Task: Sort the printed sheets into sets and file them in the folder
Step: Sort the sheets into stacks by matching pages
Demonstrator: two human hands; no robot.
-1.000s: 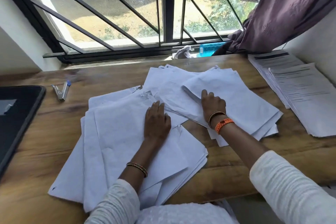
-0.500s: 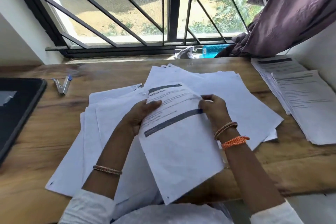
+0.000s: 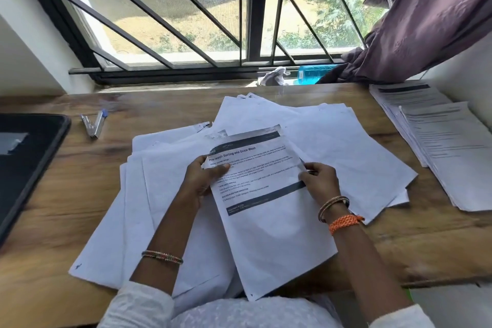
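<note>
Setting: wooden desk (image 3: 399, 250) below a barred window (image 3: 202, 21), with a purple curtain (image 3: 436, 16) bunched at the right.
Change: a second ago both hands lay flat on face-down piles; half a second ago a sheet was already lifted, and now it sits a little higher with its heading readable.
Held sheet: printed sheet (image 3: 269, 210) raised over the desk's near edge, print side up, headed "Pre-wash Sorting and Quick Wash".
Direction: its long axis runs from the person toward the window, top edge far and leaning left, bottom corner near the lap.
Left hand: left hand (image 3: 202, 181) grips the sheet's left edge, thumb on the print and fingers beneath.
Right hand: right hand (image 3: 320, 181) pinches the right edge between thumb and fingers.
Loose piles: blank-side-up papers (image 3: 346, 152) fanned across the middle of the desk under the held sheet.
Sorted stacks: face-up printed stacks (image 3: 447, 146) along the right edge, well apart from the hands.
Left side: stapler (image 3: 94, 124) beside a dark folder (image 3: 24, 162) at the left edge.
</note>
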